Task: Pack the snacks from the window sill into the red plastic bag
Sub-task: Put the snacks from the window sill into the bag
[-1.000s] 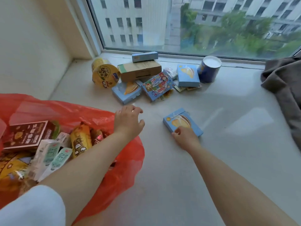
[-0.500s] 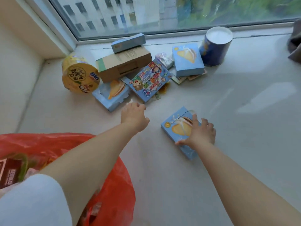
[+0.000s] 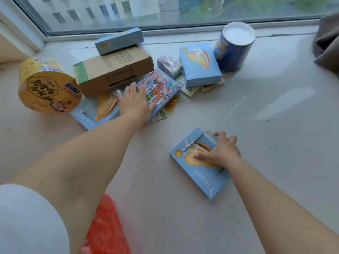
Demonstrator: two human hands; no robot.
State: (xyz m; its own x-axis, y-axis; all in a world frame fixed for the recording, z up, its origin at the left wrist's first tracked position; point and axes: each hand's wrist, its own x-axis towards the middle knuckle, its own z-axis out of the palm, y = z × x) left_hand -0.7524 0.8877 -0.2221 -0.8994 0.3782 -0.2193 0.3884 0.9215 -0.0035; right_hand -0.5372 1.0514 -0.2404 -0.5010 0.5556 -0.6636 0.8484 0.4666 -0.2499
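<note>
Under your right hand (image 3: 222, 153) lies a printed cardboard box (image 3: 198, 173), smooth with a slight sheen. Your left hand (image 3: 136, 101) rests on glossy printed card (image 3: 161, 88). Beyond it sits a matt brown cardboard carton (image 3: 113, 70). The window sill (image 3: 275, 125) looks smooth, stone-like. Beneath your left arm, thin shiny red plastic bag (image 3: 108, 230).

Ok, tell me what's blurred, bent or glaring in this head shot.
Head view: wide-angle bend curves the window frame; motion blur smears the left hand over the cartoon snack box and the brown carton's print; the right hand on the blue cake box is sharper; pale window glare lies on the sill; the noodle cup's lettering stays legible.
</note>
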